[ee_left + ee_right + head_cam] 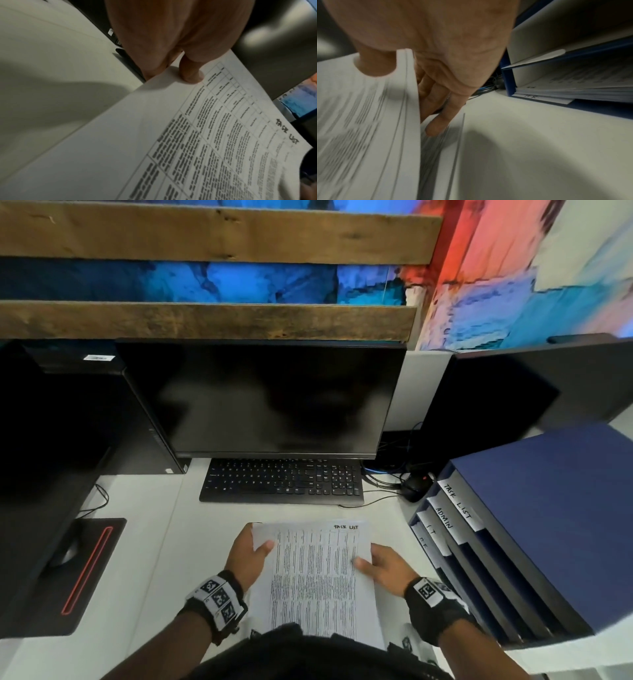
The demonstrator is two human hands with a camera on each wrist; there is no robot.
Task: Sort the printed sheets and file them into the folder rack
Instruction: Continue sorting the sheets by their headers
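Note:
A printed sheet [315,573] with a dense table and a handwritten "TASK LIST" at its top right is held up over the white desk, in front of me. My left hand [250,553] pinches its upper left edge, thumb [190,73] on top. My right hand [380,568] pinches the right edge, thumb [376,63] on the printed face and fingers [440,119] beneath. More sheets [441,148] lie on the desk below it. The blue folder rack [534,529] stands at the right, with slots labelled TASK LIST, ADMIN and IT, and a fourth label partly hidden.
A black keyboard [281,481] and a dark monitor [263,398] sit straight ahead. A mouse [416,484] with cables lies between the keyboard and the rack. A black mouse pad [85,573] with a second mouse is at the left. The rack's lowest slot holds papers [573,86].

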